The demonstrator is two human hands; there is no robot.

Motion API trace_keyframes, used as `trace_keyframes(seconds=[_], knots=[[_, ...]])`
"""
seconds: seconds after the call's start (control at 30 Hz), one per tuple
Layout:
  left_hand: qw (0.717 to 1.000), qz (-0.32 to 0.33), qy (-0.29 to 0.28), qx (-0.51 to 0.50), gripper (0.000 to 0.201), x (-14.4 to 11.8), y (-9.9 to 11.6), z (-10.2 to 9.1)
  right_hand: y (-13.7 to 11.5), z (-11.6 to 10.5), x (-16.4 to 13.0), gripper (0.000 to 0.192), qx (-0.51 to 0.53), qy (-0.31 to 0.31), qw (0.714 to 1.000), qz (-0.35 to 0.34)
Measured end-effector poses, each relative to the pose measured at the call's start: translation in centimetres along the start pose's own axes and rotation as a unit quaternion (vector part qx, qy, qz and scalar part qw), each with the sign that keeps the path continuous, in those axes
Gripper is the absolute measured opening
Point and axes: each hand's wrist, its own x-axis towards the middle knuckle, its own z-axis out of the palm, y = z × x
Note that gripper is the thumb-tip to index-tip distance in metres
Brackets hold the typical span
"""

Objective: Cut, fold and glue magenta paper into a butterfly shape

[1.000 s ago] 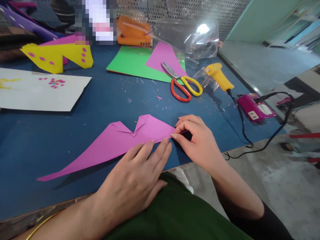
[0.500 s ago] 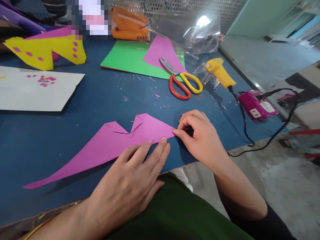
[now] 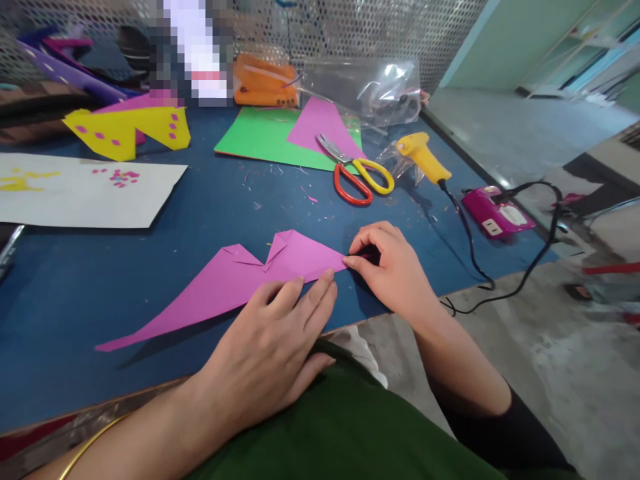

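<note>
Blue worktop (image 3: 150, 267) fills the view. White sheet (image 3: 90, 193) lies at 10 o'clock, green sheet (image 3: 260, 133) w/ a magenta offcut at 12, clear plastic bag (image 3: 365, 87) behind it.

Folded magenta paper (image 3: 225, 287) sits dead centre, near the front edge: a long wing shape, tail running out to 8 o'clock, sharp tip pointing to 3.

Left hand (image 3: 270, 347) lies spread flat, palm down, fingers pressing the paper's near edge at approx. 6 o'clock. Right hand (image 3: 390, 267) sits at 3, thumb and forefinger pinched together on the very tip.

Step looks like creasing or tucking that tip. To do it well, IMO: left hand as the anchor so the sheet can't skate; line up edges first, then run the pinch outward along the fold, firm and even.

Scissors (image 3: 360, 177) and yellow glue gun (image 3: 420, 157) rest at 1 o'clock, well apart from both hands; cord trails off to 3.
</note>
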Motion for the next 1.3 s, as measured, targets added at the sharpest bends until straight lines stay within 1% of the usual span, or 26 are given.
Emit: trace_keyframes(seconds=[0.13, 0.27, 0.37, 0.4, 0.47, 0.5, 0.53, 0.57, 0.6, 0.63, 0.67, 0.7, 0.73, 0.83, 0.93, 1.0, 1.13, 1.3], knots=[[1.0, -0.003, 0.008, -0.005, 0.069, 0.0, 0.0, 0.1, 0.8, -0.1, -0.2, 0.015, -0.055, 0.055, 0.997, 0.016], [1.0, -0.007, 0.008, -0.01, 0.065, 0.0, -0.1, 0.2, 1.4, 0.0, -0.1, 0.011, -0.085, 0.042, 0.996, -0.005], [1.0, -0.005, 0.013, -0.013, 0.064, 0.1, -0.1, 0.3, 1.5, -0.1, -0.2, 0.009, -0.053, 0.057, 0.997, -0.015], [1.0, -0.006, 0.013, -0.013, 0.064, 0.1, -0.1, 0.3, 1.4, -0.2, -0.4, 0.007, -0.036, 0.076, 0.996, -0.015], [1.0, -0.007, 0.016, -0.013, 0.065, 0.1, -0.1, 0.3, 1.0, -0.4, -1.1, 0.008, -0.008, 0.146, 0.989, -0.029], [1.0, -0.008, 0.019, -0.014, 0.065, 0.1, -0.1, 0.3, 0.7, -0.4, -1.6, 0.013, -0.005, 0.183, 0.982, -0.05], [1.0, -0.008, 0.022, -0.015, 0.065, 0.0, 0.0, 0.3, 0.4, -0.4, -2.2, 0.019, -0.01, 0.212, 0.973, -0.086], [1.0, -0.008, 0.026, -0.015, 0.065, 0.0, 0.0, 0.3, 0.0, -0.3, -2.8, 0.026, -0.02, 0.211, 0.968, -0.138], [0.999, -0.007, 0.031, -0.015, 0.064, -0.1, 0.0, 0.3, -0.4, 0.0, -3.4, 0.032, -0.029, 0.183, 0.963, -0.193], [0.999, -0.006, 0.034, -0.014, 0.063, -0.1, 0.0, 0.3, -0.8, 0.3, -4.0, 0.037, -0.035, 0.142, 0.96, -0.24], [0.999, -0.005, 0.036, -0.014, 0.062, -0.2, 0.0, 0.3, -1.2, 0.7, -4.5, 0.041, -0.04, 0.105, 0.956, -0.271], [0.999, -0.002, 0.037, -0.015, 0.061, -0.2, 0.0, 0.3, -1.5, 1.1, -4.9, 0.042, -0.046, 0.081, 0.954, -0.285], [0.999, 0.0, 0.038, -0.017, 0.059, -0.2, -0.1, 0.4, -1.8, 1.5, -5.2, 0.042, -0.055, 0.07, 0.954, -0.287], [0.999, 0.011, 0.045, -0.018, 0.056, -0.2, -0.2, 0.6, -2.5, 2.5, -5.8, 0.04, -0.097, 0.077, 0.957, -0.26], [0.997, 0.023, 0.074, -0.011, 0.052, -0.5, -0.2, 0.9, -3.0, 2.9, -6.1, 0.04, -0.136, 0.072, 0.959, -0.237], [0.995, 0.017, 0.094, -0.013, 0.051, -0.7, -0.1, 1.1, -3.0, 2.8, -6.3, 0.041, -0.153, 0.057, 0.958, -0.234], [0.994, 0.008, 0.111, -0.02, 0.051, -0.9, 0.0, 1.2, -2.2, 2.3, -6.6, 0.045, -0.18, 0.037, 0.952, -0.244], [0.993, 0.002, 0.116, -0.021, 0.052, -0.8, 0.0, 1.0, -0.3, 1.4, -6.5, 0.048, -0.225, 0.059, 0.948, -0.217]])
